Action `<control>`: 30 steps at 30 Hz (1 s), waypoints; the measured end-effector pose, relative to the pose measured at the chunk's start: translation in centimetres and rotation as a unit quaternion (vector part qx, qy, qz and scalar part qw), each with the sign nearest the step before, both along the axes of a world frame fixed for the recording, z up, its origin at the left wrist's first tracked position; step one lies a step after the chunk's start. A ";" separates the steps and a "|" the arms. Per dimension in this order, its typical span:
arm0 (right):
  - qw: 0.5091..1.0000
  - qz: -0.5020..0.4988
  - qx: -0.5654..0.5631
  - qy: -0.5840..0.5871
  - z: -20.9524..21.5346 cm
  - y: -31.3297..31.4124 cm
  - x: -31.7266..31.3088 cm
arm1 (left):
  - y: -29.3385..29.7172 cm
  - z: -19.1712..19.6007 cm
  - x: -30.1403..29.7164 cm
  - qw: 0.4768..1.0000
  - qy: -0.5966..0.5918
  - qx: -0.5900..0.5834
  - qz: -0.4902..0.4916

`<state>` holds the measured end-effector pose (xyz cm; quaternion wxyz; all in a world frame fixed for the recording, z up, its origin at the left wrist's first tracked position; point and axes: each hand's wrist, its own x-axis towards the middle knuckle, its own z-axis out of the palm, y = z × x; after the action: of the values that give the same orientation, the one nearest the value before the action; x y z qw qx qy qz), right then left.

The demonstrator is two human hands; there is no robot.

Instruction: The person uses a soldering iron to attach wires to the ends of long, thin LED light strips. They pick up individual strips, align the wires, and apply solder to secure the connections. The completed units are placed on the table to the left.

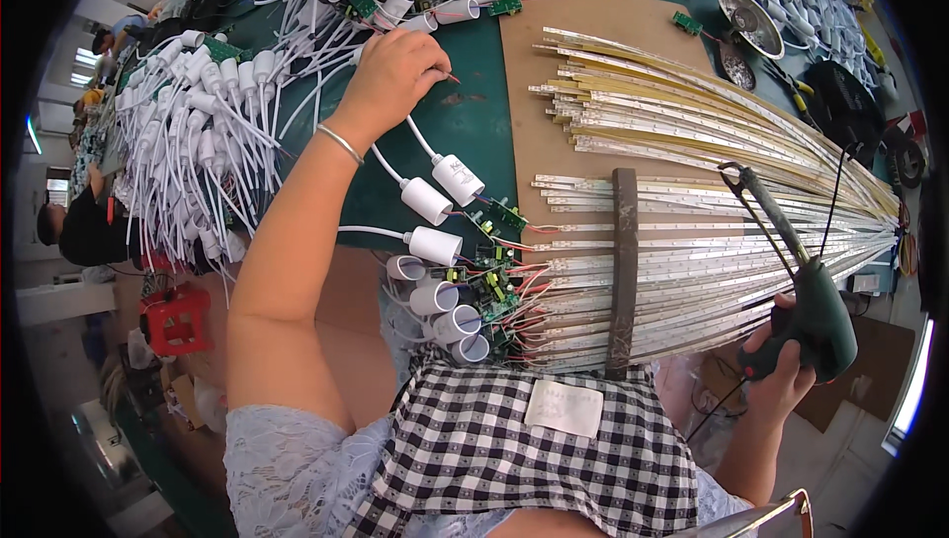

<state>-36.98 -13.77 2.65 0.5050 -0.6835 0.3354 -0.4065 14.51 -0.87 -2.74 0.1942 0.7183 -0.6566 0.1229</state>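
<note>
— What have your hands got right now?

— My right hand (781,365), at the lower right of the frame, is clamped around the green handle of a soldering iron (806,286); its thin metal shaft points up and left over the strips. My left hand (395,69) is up at the top centre, fingers curled together on a thin red wire (453,77) beside the white cables. The two hands are well apart.

— Any containers about?

— A shiny round metal dish (753,19) sits at the upper right on the green desk (474,123); I cannot tell what is in it. At the lower left there is a red plastic crate (178,319) below the desk edge, its contents unclear too.

— And the piece you are working on?

— A fan of long, pale LED strips (692,192) spreads across a brown board (554,44) in the middle right, pinned under a dark bar (623,271). At their left ends sit small green circuit boards (494,286) with red wires, joined to white cylindrical caps (435,242) on white cables. A large heap of those same white capped cables (198,133) fills the upper left.
</note>
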 end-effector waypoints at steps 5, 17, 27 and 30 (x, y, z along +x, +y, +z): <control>0.998 0.039 0.020 0.044 0.7 1.1 -0.5 | -0.1 0.7 -0.5 0.997 0.056 0.049 0.033; 0.988 0.083 0.117 0.059 0.6 2.8 -0.1 | -1.0 3.4 -6.4 0.879 0.474 0.039 0.020; 0.984 0.071 0.160 0.020 -1.0 5.1 1.1 | 0.8 7.0 -13.1 0.907 0.395 0.147 -0.017; 0.977 0.070 0.198 0.028 -1.6 6.0 0.7 | 2.0 7.2 -15.5 0.970 0.205 0.098 -0.081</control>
<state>-36.24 -7.74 1.09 0.6483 -0.6027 0.3745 -0.2761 -0.97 1.11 4.43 0.2630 0.6879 -0.6677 -0.1082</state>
